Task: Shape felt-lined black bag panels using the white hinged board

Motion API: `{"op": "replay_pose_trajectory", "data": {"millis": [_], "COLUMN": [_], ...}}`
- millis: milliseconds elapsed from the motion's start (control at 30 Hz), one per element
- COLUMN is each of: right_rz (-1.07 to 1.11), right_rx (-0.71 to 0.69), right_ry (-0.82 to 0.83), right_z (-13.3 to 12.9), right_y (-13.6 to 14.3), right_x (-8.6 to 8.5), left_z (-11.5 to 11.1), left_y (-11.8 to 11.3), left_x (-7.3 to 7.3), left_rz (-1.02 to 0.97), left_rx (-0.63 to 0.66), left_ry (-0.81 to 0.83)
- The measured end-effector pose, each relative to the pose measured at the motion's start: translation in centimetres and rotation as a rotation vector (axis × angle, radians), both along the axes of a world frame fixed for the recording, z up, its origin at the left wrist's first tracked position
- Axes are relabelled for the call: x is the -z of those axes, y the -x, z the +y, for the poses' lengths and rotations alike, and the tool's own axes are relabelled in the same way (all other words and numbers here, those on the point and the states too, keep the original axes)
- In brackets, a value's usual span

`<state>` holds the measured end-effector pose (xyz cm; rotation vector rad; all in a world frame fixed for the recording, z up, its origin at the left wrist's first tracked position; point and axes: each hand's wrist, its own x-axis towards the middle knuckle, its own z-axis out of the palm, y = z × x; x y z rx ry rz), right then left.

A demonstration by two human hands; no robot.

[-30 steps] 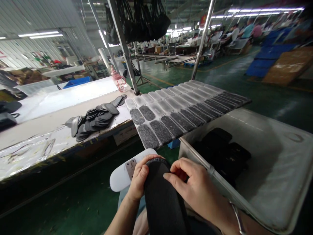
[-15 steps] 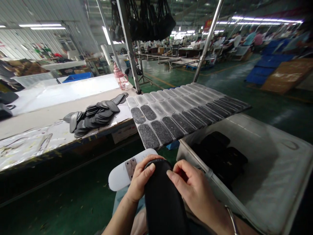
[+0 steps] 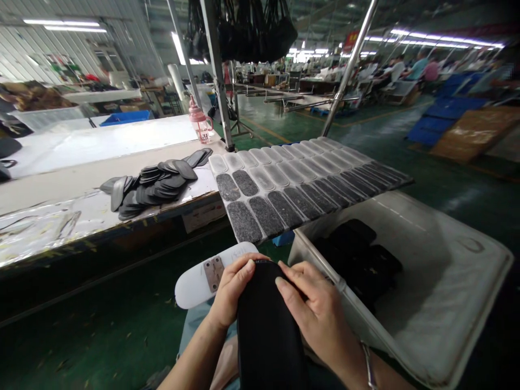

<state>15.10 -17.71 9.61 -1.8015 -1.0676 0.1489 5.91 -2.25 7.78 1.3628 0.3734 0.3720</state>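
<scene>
A long black piece with a rounded far end (image 3: 268, 325) lies lengthwise before me, its near end running out of view. My left hand (image 3: 233, 287) is closed around its far left edge, thumb on top. On the far right edge, my right hand (image 3: 311, 298) pinches the rim between thumb and fingers; the fingertips are partly hidden. Just beyond my left hand a white rounded board (image 3: 193, 287) bears a metal plate with screws (image 3: 213, 274).
Ahead, a slanted board (image 3: 260, 187) carries rows of grey and dark oval pads. A pale bin (image 3: 439, 303) at right holds black pieces (image 3: 365, 260). Dark flat pads (image 3: 156, 187) pile on the left table (image 3: 52, 192), near a pink bottle (image 3: 200, 122). Metal posts (image 3: 217, 76) rise ahead.
The fingers of my right hand have shifted forward along the rim and closed onto it near the rounded tip. My left hand keeps its hold. The view has moved slightly.
</scene>
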Motion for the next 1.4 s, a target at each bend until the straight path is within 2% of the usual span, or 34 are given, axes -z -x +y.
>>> {"op": "replay_pose_trajectory", "data": {"millis": [167, 300, 433, 533, 733, 867, 1000, 1067, 1267, 1400], "right_rz": [-0.036, 0.022, 0.049, 0.071, 0.08, 0.043, 0.082, 0.093, 0.069, 0.121], "right_rx": [0.011, 0.04, 0.07, 0.057, 0.039, 0.03, 0.03, 0.014, -0.02, -0.061], "right_ry": [0.014, 0.027, 0.031, 0.035, 0.014, -0.008, 0.002, -0.006, -0.018, 0.013], "right_z": [-0.2, -0.7, -1.3, -1.5, -1.5, -1.6, -1.5, -1.1, 0.0, 0.0], "right_y": [-0.2, -0.9, -1.7, -2.0, -1.9, -1.9, -1.7, -1.5, -1.1, -0.9], "right_x": [0.5, 0.8, 1.2, 1.5, 1.5, 1.3, 1.1, 0.9, 0.4, 0.2], "left_z": [-0.9, -2.1, -3.5, -4.5, -5.2, -5.2, -4.6, -3.9, -1.2, -0.3], "left_y": [-0.3, 0.2, 1.7, 2.5, 1.8, 1.5, 1.7, 1.8, 1.5, 1.4], "left_x": [0.2, 1.1, 1.7, 1.6, 0.9, 0.5, 0.3, 0.4, 1.0, 1.3], "left_rz": [-0.012, -0.036, -0.16, -0.133, -0.076, -0.052, -0.048, -0.033, 0.019, 0.089], "left_rx": [-0.09, -0.211, -0.164, -0.159, -0.308, -0.358, -0.298, -0.266, -0.134, -0.134], "left_ry": [-0.016, 0.108, 0.206, 0.211, 0.293, 0.298, 0.441, 0.461, 0.38, 0.297]}}
